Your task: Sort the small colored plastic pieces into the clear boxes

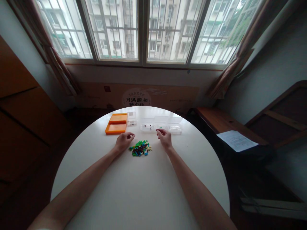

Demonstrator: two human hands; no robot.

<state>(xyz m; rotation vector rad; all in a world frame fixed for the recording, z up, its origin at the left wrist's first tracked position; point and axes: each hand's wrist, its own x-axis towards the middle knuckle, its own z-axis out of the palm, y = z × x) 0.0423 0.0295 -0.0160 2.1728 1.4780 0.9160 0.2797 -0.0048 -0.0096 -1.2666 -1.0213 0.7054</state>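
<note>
Pile of small plastic pieces [141, 149], green, dark brown, blue and pale yellow: heaped loose on the table [148, 188], between the two hands.

Left hand [124, 140]: at the pile's left edge, resting low over the table; fingers curled, thumb and forefinger brought near each other. Whether a piece is gripped: too small to tell.

Right hand [165, 138]: to the right of the pile, apart from it, just in front of the clear boxes; fingers bent in, thumb and forefinger drawn together at the tips. Contents of the pinch, if any: cannot be told.

Clear boxes [145, 130], a row behind the pile, lids raised: a few dark pieces in the left one, small green bits in the middle one.

Small clear box [131, 117]: farther left, beside the orange tray.

Orange tray [116, 128]: two sections, behind the left hand.

Cardboard box [177, 100], printed: beyond the table, beneath the barred window [115, 28].

Printed sheet [237, 141]: right of the table.
</note>
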